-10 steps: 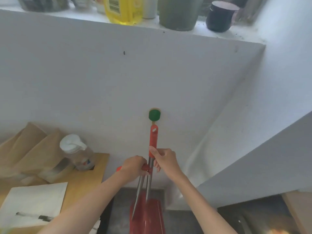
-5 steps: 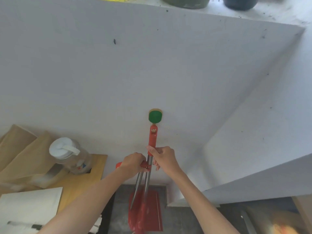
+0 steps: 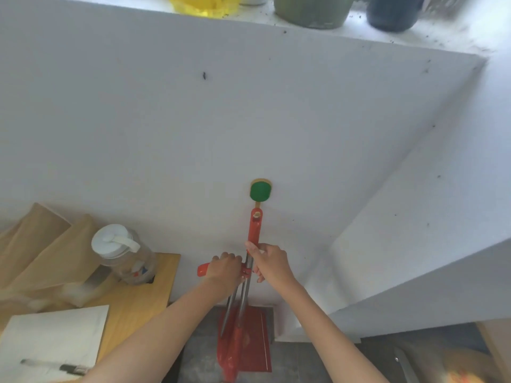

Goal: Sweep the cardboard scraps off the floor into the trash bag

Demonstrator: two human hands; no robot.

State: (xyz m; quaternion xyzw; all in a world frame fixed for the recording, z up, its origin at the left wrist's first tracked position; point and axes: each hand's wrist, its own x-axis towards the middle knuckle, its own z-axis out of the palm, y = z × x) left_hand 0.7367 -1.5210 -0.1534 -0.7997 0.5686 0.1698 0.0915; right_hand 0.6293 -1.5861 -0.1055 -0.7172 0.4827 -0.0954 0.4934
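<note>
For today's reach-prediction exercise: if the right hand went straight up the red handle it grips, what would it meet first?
The right hand would probably reach the green hook above the red handle; depth is unclear.

Desk corner and ledge
A white-lidded jar [image 3: 124, 255] stood on the wooden desk [image 3: 154, 275] near a white sheet [image 3: 55, 338]; a yellow bottle [image 3: 204, 5] sat on the ledge [image 3: 356, 24] above
</note>
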